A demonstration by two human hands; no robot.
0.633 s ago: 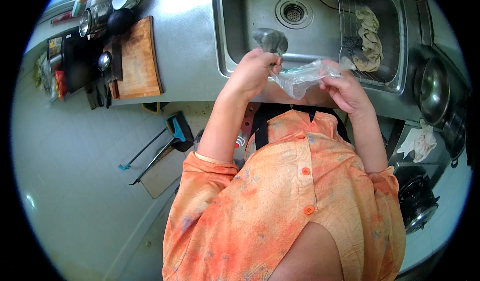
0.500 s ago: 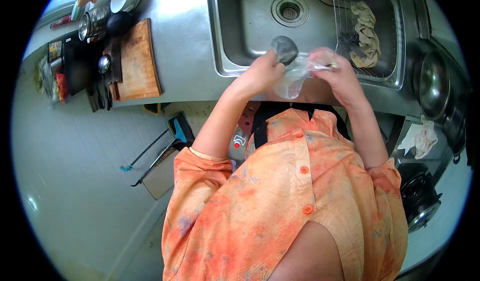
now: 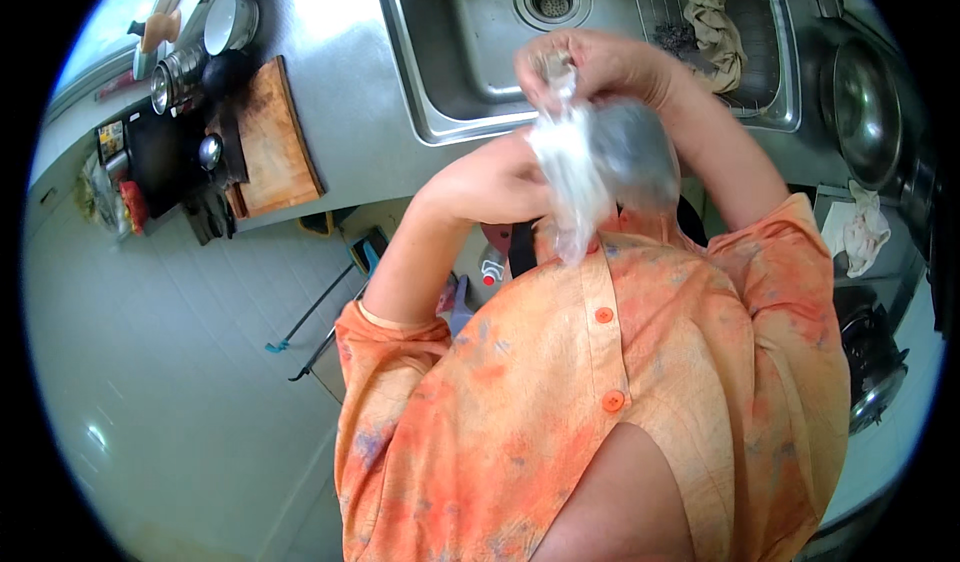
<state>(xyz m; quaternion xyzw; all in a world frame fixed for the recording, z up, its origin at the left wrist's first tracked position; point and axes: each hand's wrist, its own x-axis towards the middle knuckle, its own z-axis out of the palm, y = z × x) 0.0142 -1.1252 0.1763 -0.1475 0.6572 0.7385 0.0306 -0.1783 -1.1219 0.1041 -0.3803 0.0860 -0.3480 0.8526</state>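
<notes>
In the head view we hold a clear plastic bag [image 3: 585, 167] up in front of our chest, above the near edge of the sink [image 3: 470, 52]. Our right hand [image 3: 590, 62] is clamped on the bag's top, fingers bunched round the gathered neck, and the bag hangs down from it, its tail touching our orange shirt [image 3: 620, 382]. Our left hand [image 3: 495, 177] presses against the bag's left side, fingers closed on the film as far as we can tell, though the bag hides part of the grip. Something grey and rounded shows through the plastic on the right; we cannot tell what it is. We judge that we are in the middle of gathering or twisting the bag's neck; the next move calls for a firm pinch at the top while the lower hand steadies the load, so nothing slips out over the sink. On the counter [image 3: 340, 112] to the left lies a wooden cutting board [image 3: 270, 137], well apart from the hands, and a cloth [image 3: 715, 17] sits in the sink rack. Against the frame half a second ago, the bag has risen from low over the basin to chest height, and the right hand has moved from its side to above it.
</notes>
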